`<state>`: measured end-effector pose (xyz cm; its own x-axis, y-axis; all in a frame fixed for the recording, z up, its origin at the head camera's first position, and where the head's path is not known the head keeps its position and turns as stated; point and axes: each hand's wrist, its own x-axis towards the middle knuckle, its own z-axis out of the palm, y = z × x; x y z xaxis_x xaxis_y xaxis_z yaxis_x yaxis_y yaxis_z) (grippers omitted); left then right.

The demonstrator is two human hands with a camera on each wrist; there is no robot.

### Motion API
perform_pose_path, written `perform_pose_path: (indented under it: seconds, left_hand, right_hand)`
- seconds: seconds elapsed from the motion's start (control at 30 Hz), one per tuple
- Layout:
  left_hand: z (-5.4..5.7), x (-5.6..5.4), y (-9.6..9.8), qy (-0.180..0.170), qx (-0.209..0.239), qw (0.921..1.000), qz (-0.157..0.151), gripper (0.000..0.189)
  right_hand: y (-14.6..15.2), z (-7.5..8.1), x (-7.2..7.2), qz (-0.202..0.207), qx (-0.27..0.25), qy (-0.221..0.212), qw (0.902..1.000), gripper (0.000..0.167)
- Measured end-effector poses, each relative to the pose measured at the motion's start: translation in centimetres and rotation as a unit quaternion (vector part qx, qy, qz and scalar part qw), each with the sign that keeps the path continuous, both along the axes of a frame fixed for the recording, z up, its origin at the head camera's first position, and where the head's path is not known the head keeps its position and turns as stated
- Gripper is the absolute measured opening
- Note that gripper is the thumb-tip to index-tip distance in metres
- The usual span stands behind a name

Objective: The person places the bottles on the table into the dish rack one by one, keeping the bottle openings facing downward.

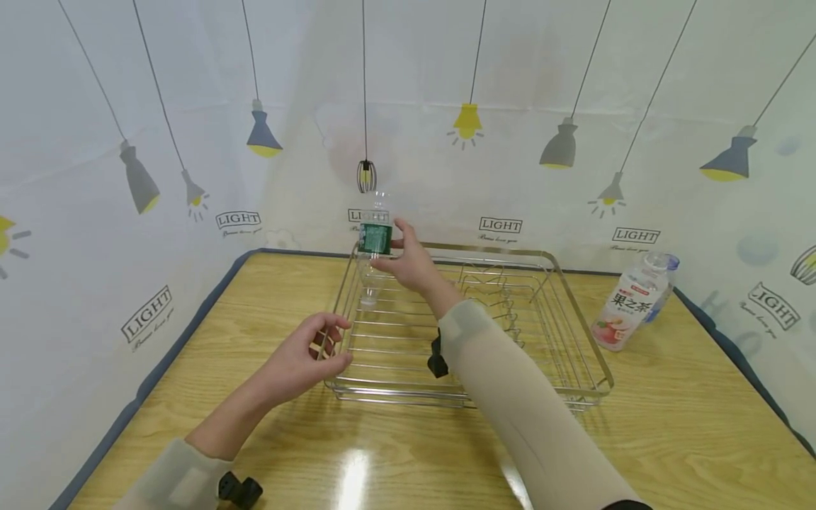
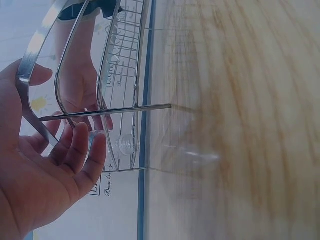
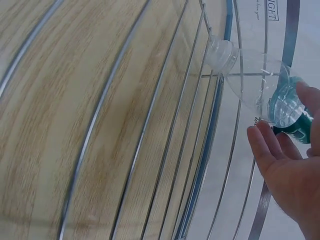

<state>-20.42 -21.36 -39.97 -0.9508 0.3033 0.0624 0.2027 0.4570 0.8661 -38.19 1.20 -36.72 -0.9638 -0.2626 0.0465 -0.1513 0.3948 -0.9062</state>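
Observation:
My right hand (image 1: 414, 265) grips a clear plastic bottle (image 1: 376, 239) with a green label, thumb and fingers on its sides. The bottle stands neck down, slightly tilted, over the left part of a metal wire dish rack (image 1: 472, 248). In the right wrist view its clear neck end (image 3: 221, 55) is among the rack's wires; whether it touches them I cannot tell. My left hand (image 1: 306, 358) is at the rack's left side near the front corner. Its fingers (image 2: 77, 150) curve loosely round the rim, with the thumb on the other side.
To the right of the rack, a fruit-tea bottle (image 1: 627, 304) with a pink and white label leans on the wood-grain table (image 1: 695, 397). Behind it is a partly hidden blue-tinted object (image 1: 669, 273). A white curtain (image 1: 421, 64) printed with lamps surrounds the table.

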Motion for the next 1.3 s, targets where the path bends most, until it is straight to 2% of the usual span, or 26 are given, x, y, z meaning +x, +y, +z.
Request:
perform_pose_path:
  seconds: [0.37, 0.73, 1.3]
  left_hand:
    - [-0.07, -0.05, -0.02, 0.004, -0.002, 1.0000, -0.001, 0.051]
    - [0.05, -0.01, 0.00, -0.001, 0.003, 1.0000, 0.000, 0.049]
    - [-0.26, -0.39, -0.20, -0.002, 0.000, 1.0000, -0.005, 0.048]
  right_hand:
    - [0.25, -0.13, 0.38, 0.028, -0.002, -0.012, 0.9995, 0.102]
    - [0.47, -0.15, 0.78, 0.036, -0.004, -0.026, 0.9990, 0.100]
    - [0.67, -0.34, 0.56, 0.043, 0.001, -0.033, 0.9986, 0.100]
